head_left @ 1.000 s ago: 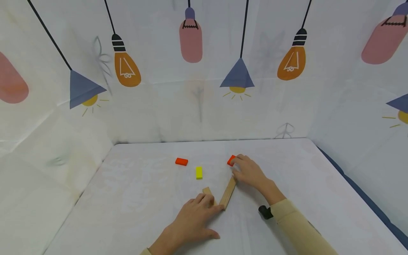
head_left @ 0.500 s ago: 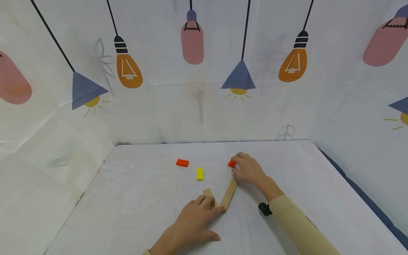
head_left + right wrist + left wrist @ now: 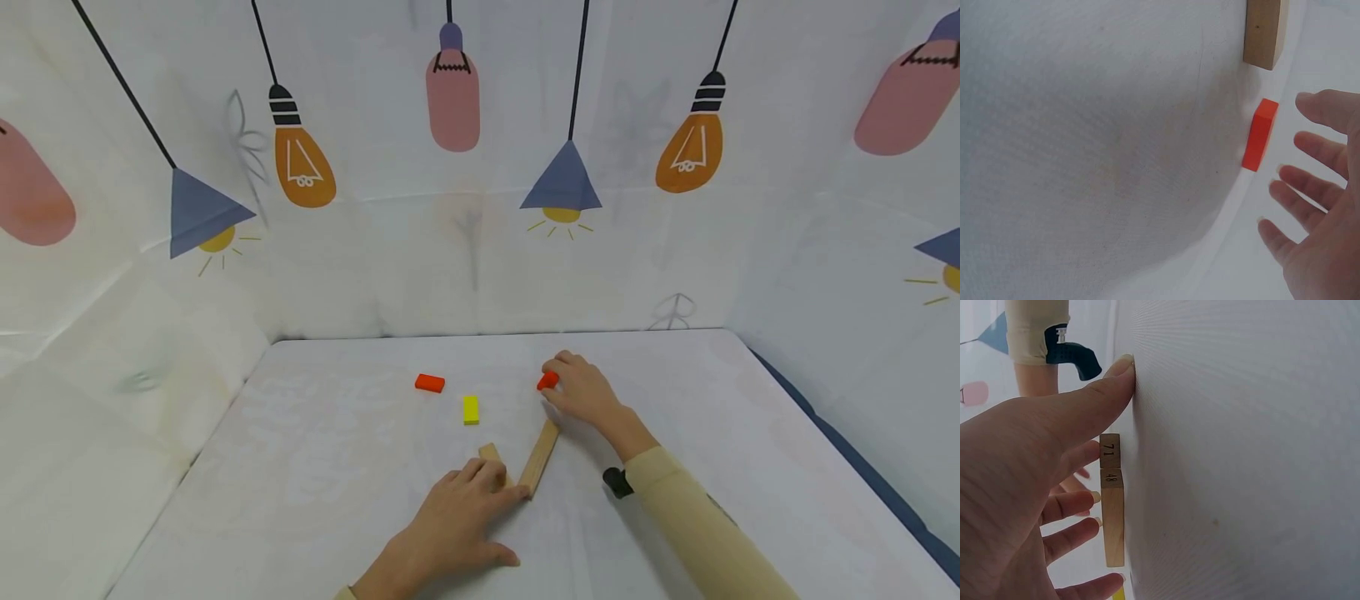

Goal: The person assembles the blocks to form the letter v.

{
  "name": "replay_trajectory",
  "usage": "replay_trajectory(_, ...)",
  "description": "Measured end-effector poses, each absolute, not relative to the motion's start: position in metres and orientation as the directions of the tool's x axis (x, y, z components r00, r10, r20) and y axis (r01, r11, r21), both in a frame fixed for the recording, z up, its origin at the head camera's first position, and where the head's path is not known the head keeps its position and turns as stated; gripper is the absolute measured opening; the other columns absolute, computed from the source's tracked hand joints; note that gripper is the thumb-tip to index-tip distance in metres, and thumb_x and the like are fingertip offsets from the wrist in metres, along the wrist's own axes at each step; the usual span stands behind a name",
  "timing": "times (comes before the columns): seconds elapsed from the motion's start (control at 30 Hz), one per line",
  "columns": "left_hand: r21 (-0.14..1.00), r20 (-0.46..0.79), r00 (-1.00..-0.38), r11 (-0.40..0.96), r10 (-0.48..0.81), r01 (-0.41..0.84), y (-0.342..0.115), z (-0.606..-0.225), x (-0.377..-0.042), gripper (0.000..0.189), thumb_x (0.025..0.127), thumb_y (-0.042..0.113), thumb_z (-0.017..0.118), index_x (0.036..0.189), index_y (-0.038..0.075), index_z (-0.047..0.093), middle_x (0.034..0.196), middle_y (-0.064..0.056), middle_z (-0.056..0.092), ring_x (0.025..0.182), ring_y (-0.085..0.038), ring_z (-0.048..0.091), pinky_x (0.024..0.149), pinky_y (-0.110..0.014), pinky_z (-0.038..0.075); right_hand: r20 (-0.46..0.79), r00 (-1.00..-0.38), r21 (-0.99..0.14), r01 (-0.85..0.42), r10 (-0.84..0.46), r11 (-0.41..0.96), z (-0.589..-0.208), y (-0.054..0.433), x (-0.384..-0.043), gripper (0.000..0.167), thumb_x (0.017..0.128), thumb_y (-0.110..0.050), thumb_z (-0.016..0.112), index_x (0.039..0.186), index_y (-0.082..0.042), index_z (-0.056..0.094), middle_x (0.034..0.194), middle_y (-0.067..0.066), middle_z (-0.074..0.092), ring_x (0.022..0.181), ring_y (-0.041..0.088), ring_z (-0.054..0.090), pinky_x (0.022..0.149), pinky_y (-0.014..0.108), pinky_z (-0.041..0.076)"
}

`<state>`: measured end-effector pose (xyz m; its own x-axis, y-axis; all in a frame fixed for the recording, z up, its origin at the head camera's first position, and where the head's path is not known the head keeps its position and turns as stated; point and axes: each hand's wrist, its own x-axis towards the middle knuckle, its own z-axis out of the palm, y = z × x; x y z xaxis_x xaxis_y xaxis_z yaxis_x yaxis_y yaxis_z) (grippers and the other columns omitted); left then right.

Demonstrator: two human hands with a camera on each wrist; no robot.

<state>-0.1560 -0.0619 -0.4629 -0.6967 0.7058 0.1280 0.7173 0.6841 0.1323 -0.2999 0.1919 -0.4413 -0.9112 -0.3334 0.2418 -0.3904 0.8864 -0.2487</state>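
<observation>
Two long plain wooden blocks lie on the white table in a V, a left block point(image 3: 489, 452) and a right block point(image 3: 540, 460). My left hand point(image 3: 465, 517) rests over their near ends, fingers extended and thumb spread toward the front. In the left wrist view the fingertips are right at the block marked 48 point(image 3: 1112, 519) and the block marked 71 point(image 3: 1110, 451). Beyond the right block's far end lies a small red block point(image 3: 548, 381). My right hand point(image 3: 585, 392) is beside it; the right wrist view shows its fingers loosely spread, apart from the red block point(image 3: 1261, 134).
Another red block point(image 3: 430, 383) lies farther left, with a yellow block point(image 3: 470, 410) between it and the wooden blocks. A black wrist camera point(image 3: 618, 482) sticks out from the right sleeve. Behind the white table point(image 3: 337, 433) hangs a cloth point(image 3: 390, 250) with printed lamps.
My right hand's fingers have opened away from the red block, so more of it shows. The left hand and the wooden blocks stay in place.
</observation>
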Motion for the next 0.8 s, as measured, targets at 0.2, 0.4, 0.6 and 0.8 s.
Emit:
replay_trajectory(0.2,0.138,0.123,-0.695,0.682,0.708,0.718,-0.0633,-0.4622,-0.1559,0.074,0.076,0.071,0.068,0.141,0.042,0.051,0.122,0.009,0.048,0.113,-0.01,0.043,0.08,-0.03,0.048,0.215,-0.922,-0.253,-0.371,-0.322,0.894,-0.4436,0.193,-0.3036,0.035,0.088,-0.026,0.068,0.117,-0.006,0.066,0.121,0.014,0.061,0.104,0.032,0.059,0.087,0.05,0.052)
replay_trajectory(0.4,0.131,0.15,-0.689,0.677,0.709,0.724,-0.0637,-0.4623,-0.1548,0.075,0.074,0.07,0.07,0.141,0.041,0.052,0.121,0.008,0.049,0.112,-0.01,0.044,0.08,-0.03,0.048,0.181,-0.934,-0.256,-0.347,-0.308,0.902,-0.4472,0.1945,-0.3064,0.032,0.088,-0.026,0.069,0.114,-0.008,0.067,0.117,0.012,0.062,0.101,0.029,0.059,0.085,0.048,0.052)
replay_trajectory(0.6,0.128,0.167,-0.687,0.675,0.708,0.727,-0.0631,-0.4624,-0.154,0.075,0.074,0.07,0.071,0.14,0.041,0.052,0.12,0.009,0.048,0.112,-0.01,0.044,0.082,-0.031,0.048,0.156,-0.938,-0.253,-0.342,-0.31,0.905,-0.4515,0.196,-0.3085,0.031,0.088,-0.023,0.069,0.114,-0.008,0.067,0.12,0.012,0.063,0.105,0.03,0.06,0.088,0.049,0.052)
replay_trajectory(0.8,0.126,0.148,-0.689,0.677,0.71,0.725,-0.0634,-0.4617,-0.1543,0.074,0.075,0.07,0.069,0.141,0.041,0.051,0.121,0.009,0.047,0.113,-0.01,0.043,0.083,-0.032,0.048,0.146,-0.943,-0.272,-0.33,-0.3,0.904,-0.4492,0.1953,-0.3081,0.026,0.088,-0.019,0.068,0.112,-0.008,0.067,0.122,0.013,0.064,0.109,0.033,0.06,0.09,0.05,0.051)
